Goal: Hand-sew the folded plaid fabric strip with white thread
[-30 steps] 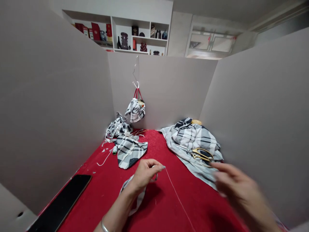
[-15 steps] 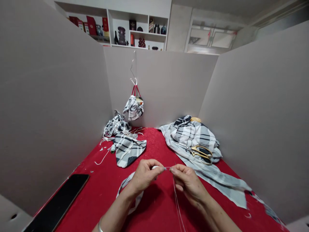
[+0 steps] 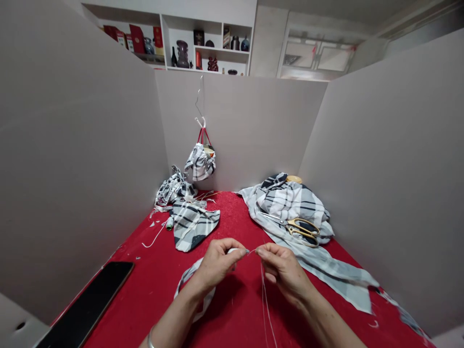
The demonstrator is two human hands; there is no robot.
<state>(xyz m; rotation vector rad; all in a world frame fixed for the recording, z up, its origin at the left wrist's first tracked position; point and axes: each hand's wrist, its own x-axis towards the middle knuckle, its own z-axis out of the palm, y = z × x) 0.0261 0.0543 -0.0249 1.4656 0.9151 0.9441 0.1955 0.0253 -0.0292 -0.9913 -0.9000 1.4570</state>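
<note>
My left hand (image 3: 222, 261) is closed in a pinch on the end of a plaid fabric strip (image 3: 185, 276), which trails below the wrist to the red cloth. Facing it, my right hand (image 3: 277, 263) pinches a thin white thread (image 3: 266, 302). A short curved length of thread spans the small gap between the fingertips, and longer strands hang down from the right fingers. A fine line, perhaps a needle, stands above the right fingertips; it is too thin to make out surely.
Gold-handled scissors (image 3: 290, 226) lie on plaid fabric (image 3: 300, 200) at the right. Plaid pieces (image 3: 194, 223) and a thread spool (image 3: 169, 223) are at the left, near a black phone (image 3: 89, 302). A plaid pouch (image 3: 201, 162) hangs on the grey back panel (image 3: 253, 125).
The thread between my hands has gone from straight to slightly curved. My right hand has shifted very slightly, and the hanging strands have swayed.
</note>
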